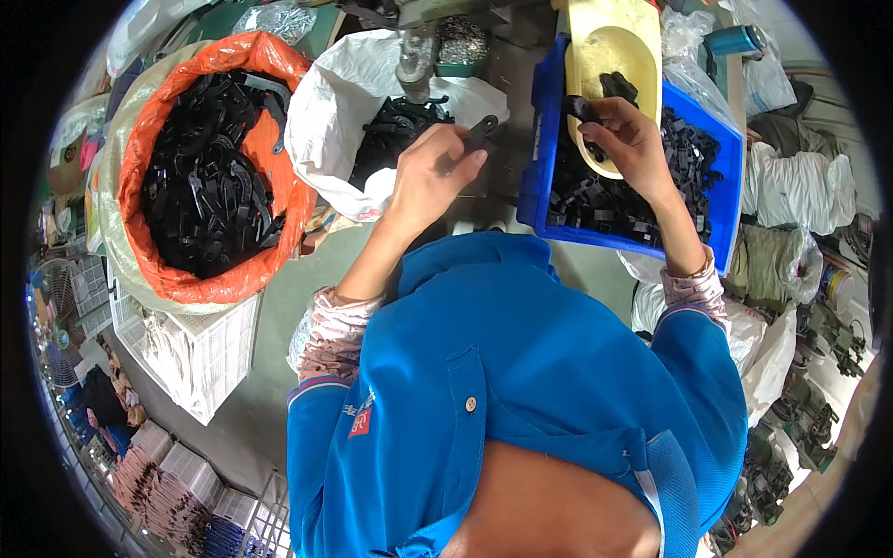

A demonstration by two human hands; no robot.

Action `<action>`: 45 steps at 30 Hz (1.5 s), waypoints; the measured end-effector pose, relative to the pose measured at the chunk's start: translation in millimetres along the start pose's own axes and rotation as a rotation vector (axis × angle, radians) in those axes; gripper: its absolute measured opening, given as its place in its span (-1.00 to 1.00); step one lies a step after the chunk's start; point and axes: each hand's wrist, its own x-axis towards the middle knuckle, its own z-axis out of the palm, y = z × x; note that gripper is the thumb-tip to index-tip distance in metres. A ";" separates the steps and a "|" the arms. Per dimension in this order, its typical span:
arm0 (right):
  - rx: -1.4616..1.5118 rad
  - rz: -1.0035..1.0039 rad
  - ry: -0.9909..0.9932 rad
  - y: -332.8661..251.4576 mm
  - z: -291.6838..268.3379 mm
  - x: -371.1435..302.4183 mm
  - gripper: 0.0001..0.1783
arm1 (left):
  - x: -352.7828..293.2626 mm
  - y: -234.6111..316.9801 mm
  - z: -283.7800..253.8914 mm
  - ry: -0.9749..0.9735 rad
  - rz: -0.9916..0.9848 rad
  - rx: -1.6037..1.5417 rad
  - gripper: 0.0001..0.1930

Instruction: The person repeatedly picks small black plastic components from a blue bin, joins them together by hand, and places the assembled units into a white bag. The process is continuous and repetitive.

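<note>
My left hand [430, 172] is closed on a flat black plastic piece [481, 131] with a rounded end and a small hole. Beneath that hand lies a white bag [326, 107] with black parts [402, 123] inside. On the right, my right hand [631, 139] pinches a small dark piece [579, 108] over a yellow tray [648, 58]; its exact kind cannot be made out. A few black pieces [616, 87] lie in the tray. It sits over a blue bin [735, 181] holding many small black clips or blocks [595, 200].
An orange-lined sack [139, 209] full of black plastic parts stands at the left, above a white crate [219, 358]. A metal machine part [415, 65] rises at the far middle, beside a green container [462, 60] of small metal pieces. Bags [791, 186] line the right side.
</note>
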 end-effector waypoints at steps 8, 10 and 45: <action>0.291 -0.061 -0.102 -31.2 70.1 36.0 -0.65 | 16.3 -4.6 -45.7 -0.127 -0.147 -0.125 -0.79; 0.237 -0.101 -0.054 -35.3 83.7 44.7 -0.66 | 20.1 -6.8 -57.7 -0.156 -0.113 -0.125 -0.82; 0.019 -0.190 0.216 -35.8 144.5 117.4 -0.77 | 133.4 -43.2 -131.1 -0.550 0.116 0.396 -0.70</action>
